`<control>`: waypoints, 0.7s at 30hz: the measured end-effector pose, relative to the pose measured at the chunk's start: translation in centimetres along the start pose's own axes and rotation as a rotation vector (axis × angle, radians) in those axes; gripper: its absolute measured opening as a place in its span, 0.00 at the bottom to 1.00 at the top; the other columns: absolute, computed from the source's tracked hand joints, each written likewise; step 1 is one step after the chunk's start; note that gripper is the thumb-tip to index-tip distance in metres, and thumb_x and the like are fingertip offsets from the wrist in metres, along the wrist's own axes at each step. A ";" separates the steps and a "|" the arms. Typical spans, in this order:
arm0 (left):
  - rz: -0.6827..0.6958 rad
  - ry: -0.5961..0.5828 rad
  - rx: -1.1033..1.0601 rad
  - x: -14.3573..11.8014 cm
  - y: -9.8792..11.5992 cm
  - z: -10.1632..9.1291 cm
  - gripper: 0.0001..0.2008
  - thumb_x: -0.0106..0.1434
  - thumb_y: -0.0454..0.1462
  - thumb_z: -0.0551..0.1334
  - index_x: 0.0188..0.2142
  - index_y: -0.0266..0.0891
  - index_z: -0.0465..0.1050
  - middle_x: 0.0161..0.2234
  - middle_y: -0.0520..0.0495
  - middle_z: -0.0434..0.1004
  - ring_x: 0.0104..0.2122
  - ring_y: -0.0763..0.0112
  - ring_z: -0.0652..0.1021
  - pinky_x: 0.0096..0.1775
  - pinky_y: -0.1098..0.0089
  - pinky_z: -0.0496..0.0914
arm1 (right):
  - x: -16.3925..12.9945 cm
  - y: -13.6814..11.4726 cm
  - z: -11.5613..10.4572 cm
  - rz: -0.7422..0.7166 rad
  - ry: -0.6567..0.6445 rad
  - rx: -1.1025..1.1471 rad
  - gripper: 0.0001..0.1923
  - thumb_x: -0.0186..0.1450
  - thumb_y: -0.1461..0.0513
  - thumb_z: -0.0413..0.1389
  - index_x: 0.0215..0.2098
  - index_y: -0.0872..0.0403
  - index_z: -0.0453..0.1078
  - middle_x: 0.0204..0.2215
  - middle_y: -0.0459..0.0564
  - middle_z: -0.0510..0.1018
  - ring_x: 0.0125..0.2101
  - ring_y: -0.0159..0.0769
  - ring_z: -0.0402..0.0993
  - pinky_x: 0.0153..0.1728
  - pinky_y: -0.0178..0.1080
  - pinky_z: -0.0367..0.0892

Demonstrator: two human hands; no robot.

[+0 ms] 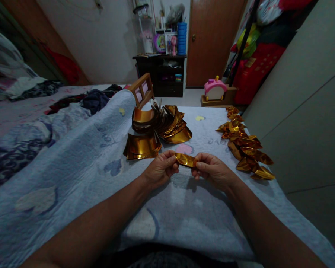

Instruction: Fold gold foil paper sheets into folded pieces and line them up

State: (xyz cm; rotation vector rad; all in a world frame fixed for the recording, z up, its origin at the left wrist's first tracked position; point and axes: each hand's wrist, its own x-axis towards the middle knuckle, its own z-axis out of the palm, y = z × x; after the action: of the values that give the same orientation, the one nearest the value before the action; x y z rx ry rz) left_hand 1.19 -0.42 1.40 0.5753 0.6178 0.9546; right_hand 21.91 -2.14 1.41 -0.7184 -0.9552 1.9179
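Apparently we are at the shaping step: our left hand (159,169) pinches the nine o'clock end of a narrow, shiny gold foil strip (185,160), our right hand (213,169) its three o'clock end, with curved gold foil sheets (143,145) toward eleven o'clock and pointed, folded gold foil pieces (245,141) toward two. The next move, we judge, calls for light, even pressure.

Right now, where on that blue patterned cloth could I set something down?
Bare cloth shows between curved gold foil sheets and folded gold foil pieces, and between the forearms. Crowded: beneath the sheets, along the right edge, and where left hand and right hand pinch a gold foil strip.
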 end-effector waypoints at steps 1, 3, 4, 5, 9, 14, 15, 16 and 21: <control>-0.003 -0.008 -0.004 0.0 0.1 0.0 0.20 0.46 0.37 0.80 0.33 0.33 0.75 0.25 0.54 0.77 0.19 0.84 0.75 0.24 0.84 0.73 | 0.0 0.0 0.0 -0.003 -0.003 0.004 0.15 0.55 0.58 0.72 0.32 0.55 0.72 0.25 0.45 0.80 0.24 0.28 0.77 0.26 0.30 0.73; -0.015 -0.027 -0.011 -0.1 0.1 0.0 0.20 0.45 0.36 0.80 0.33 0.32 0.75 0.26 0.53 0.78 0.19 0.84 0.75 0.24 0.84 0.73 | 0.0 0.1 -0.1 -0.009 -0.013 0.010 0.15 0.55 0.58 0.72 0.32 0.55 0.73 0.25 0.45 0.80 0.24 0.28 0.77 0.26 0.30 0.73; -0.023 -0.036 -0.011 -0.1 0.2 0.0 0.20 0.44 0.36 0.81 0.33 0.32 0.75 0.26 0.53 0.78 0.19 0.84 0.75 0.25 0.85 0.73 | -0.1 0.1 -0.1 -0.014 -0.020 0.010 0.15 0.56 0.58 0.72 0.32 0.55 0.73 0.25 0.45 0.80 0.24 0.28 0.78 0.26 0.30 0.73; -0.029 -0.043 -0.010 -0.1 0.2 0.0 0.20 0.44 0.36 0.81 0.32 0.32 0.75 0.25 0.53 0.78 0.19 0.84 0.75 0.24 0.85 0.72 | -0.1 0.1 -0.1 -0.017 -0.028 0.009 0.15 0.56 0.58 0.72 0.32 0.55 0.73 0.26 0.45 0.80 0.24 0.28 0.78 0.26 0.30 0.73; -0.027 -0.059 0.008 -0.1 0.3 -0.1 0.20 0.45 0.37 0.80 0.32 0.32 0.76 0.24 0.53 0.77 0.19 0.85 0.74 0.24 0.85 0.71 | -0.2 0.0 -0.4 -0.013 -0.062 -0.008 0.14 0.58 0.58 0.71 0.33 0.56 0.73 0.26 0.46 0.81 0.24 0.29 0.78 0.28 0.31 0.74; -0.018 -0.051 -0.005 -0.2 0.3 -0.1 0.19 0.44 0.36 0.81 0.32 0.33 0.76 0.24 0.54 0.77 0.19 0.84 0.74 0.24 0.84 0.72 | -0.3 -0.2 -0.4 -0.004 -0.074 -0.013 0.12 0.60 0.58 0.70 0.35 0.56 0.74 0.27 0.47 0.82 0.25 0.29 0.79 0.29 0.31 0.74; -0.016 -0.043 -0.012 -0.2 0.4 -0.1 0.19 0.44 0.36 0.81 0.32 0.33 0.76 0.25 0.53 0.78 0.19 0.84 0.75 0.25 0.84 0.73 | -0.3 -0.2 -0.4 -0.008 -0.069 -0.009 0.12 0.59 0.58 0.70 0.35 0.56 0.75 0.28 0.47 0.82 0.26 0.29 0.79 0.29 0.31 0.75; -0.013 -0.032 -0.018 -0.2 0.4 -0.1 0.19 0.44 0.36 0.81 0.32 0.33 0.76 0.26 0.53 0.79 0.19 0.84 0.75 0.25 0.84 0.73 | -0.3 -0.2 -0.4 -0.015 -0.063 -0.005 0.12 0.59 0.58 0.70 0.35 0.56 0.75 0.29 0.48 0.82 0.27 0.30 0.79 0.30 0.32 0.75; -0.032 -0.041 -0.017 -0.3 0.5 -0.3 0.20 0.44 0.35 0.80 0.34 0.34 0.76 0.30 0.51 0.81 0.22 0.81 0.78 0.28 0.82 0.75 | -0.3 -0.1 -0.3 -0.041 -0.060 -0.008 0.13 0.55 0.60 0.72 0.35 0.55 0.76 0.29 0.47 0.82 0.28 0.30 0.79 0.30 0.31 0.74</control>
State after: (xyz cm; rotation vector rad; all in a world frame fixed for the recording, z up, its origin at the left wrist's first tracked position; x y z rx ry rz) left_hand 0.56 -0.45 1.59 0.5670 0.5798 0.9152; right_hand 22.37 -2.29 1.41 -0.6444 -1.0080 1.9094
